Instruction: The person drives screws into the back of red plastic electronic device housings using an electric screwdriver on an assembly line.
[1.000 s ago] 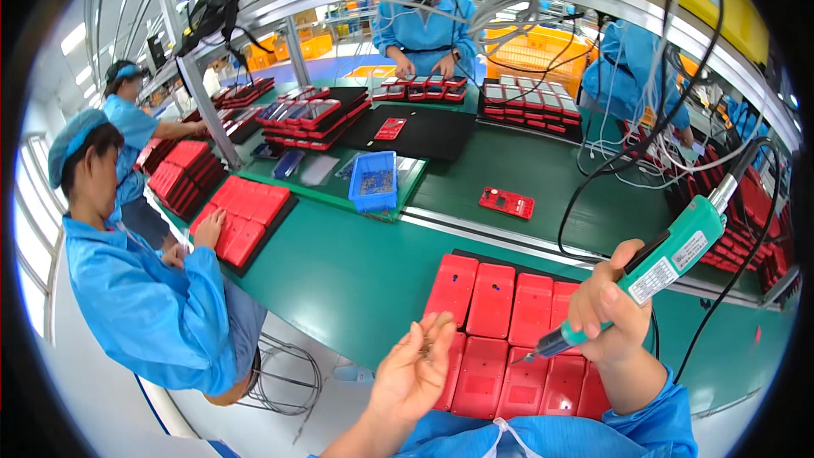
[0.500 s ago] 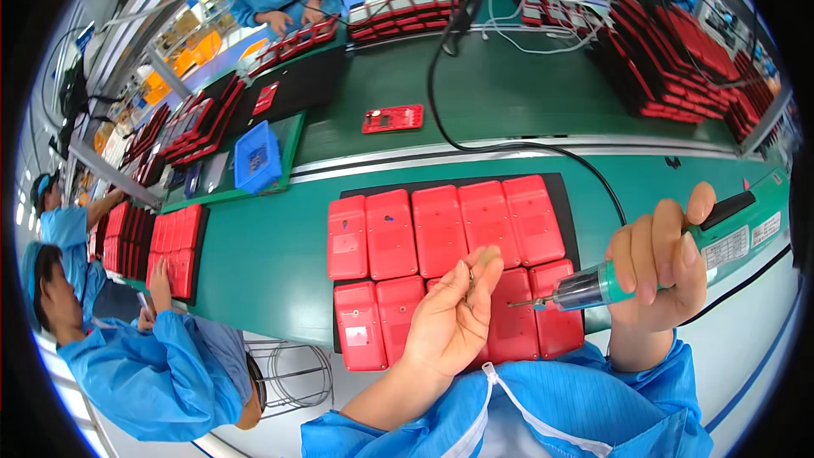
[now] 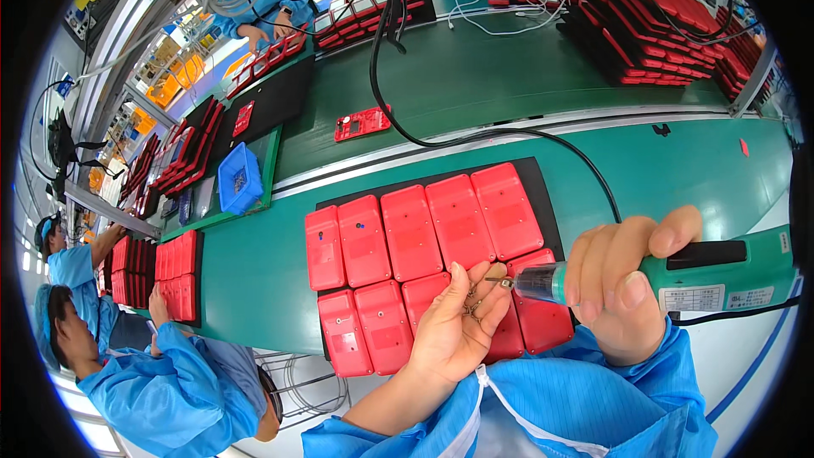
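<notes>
Small screws [image 3: 471, 309] lie in the cupped palm of my left hand [image 3: 449, 339], which is turned up over the near row of red plastic housings [image 3: 410, 233]. My right hand [image 3: 617, 284] is wrapped round a green electric screwdriver [image 3: 721, 276] with a clear nose, held almost level. Its bit points left and meets the fingertips of my left hand, near a small metal piece at the tip. The housings rest in two rows on a black mat [image 3: 536, 195]. Two of the far-row housings carry a small blue or dark spot. My left hand and the screwdriver hide parts of the near row.
A blue bin [image 3: 240, 178] of small parts stands left of the mat. Beyond a metal rail lies a red housing with exposed parts [image 3: 362, 124]. Stacked red housings [image 3: 653, 34] fill the far right. A black cable [image 3: 585, 157] crosses the bench. Co-workers [image 3: 182, 386] sit at left.
The screwdriver has moved left and levelled out, bringing its bit to my left hand's fingers. My left palm has opened more, showing the screws. The whole view has shifted slightly.
</notes>
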Available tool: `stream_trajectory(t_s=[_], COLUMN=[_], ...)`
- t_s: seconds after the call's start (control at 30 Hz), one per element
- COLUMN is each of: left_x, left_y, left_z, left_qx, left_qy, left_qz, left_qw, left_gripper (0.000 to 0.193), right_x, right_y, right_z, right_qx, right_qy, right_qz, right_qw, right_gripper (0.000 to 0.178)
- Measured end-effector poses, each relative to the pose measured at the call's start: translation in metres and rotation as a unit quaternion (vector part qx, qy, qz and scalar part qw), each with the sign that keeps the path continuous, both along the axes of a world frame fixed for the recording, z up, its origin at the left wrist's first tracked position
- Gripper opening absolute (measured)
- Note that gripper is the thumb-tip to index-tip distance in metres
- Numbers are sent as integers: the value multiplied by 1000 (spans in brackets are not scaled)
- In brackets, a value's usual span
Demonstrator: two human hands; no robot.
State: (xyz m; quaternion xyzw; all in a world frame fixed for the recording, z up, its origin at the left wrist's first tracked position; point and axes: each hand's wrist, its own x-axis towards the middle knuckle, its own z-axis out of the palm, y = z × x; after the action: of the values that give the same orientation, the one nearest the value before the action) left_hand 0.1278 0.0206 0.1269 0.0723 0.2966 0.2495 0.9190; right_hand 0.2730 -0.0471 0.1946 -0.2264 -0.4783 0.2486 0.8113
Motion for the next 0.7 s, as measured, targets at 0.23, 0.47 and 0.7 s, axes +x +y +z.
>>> stream_trajectory(t_s=[0.23, 0.47, 0.7], left_x=[1, 0, 1], left_y=[-2, -1, 0], left_z=[-7, -2, 5], left_qx=[6, 65, 58], left_qy=[-11, -35, 42], left_qz=[-30, -32, -14], left_qw=[999, 997, 997], left_gripper=[33, 32, 21], right_x=[-4, 3, 5], right_y=[-5, -5, -6], right_z=[5, 8, 9], right_qx=[-22, -11, -3], right_qy=[76, 90, 108], right_qz=[6, -7, -21], right_qw=[997, 996, 994], right_gripper=[34, 29, 29])
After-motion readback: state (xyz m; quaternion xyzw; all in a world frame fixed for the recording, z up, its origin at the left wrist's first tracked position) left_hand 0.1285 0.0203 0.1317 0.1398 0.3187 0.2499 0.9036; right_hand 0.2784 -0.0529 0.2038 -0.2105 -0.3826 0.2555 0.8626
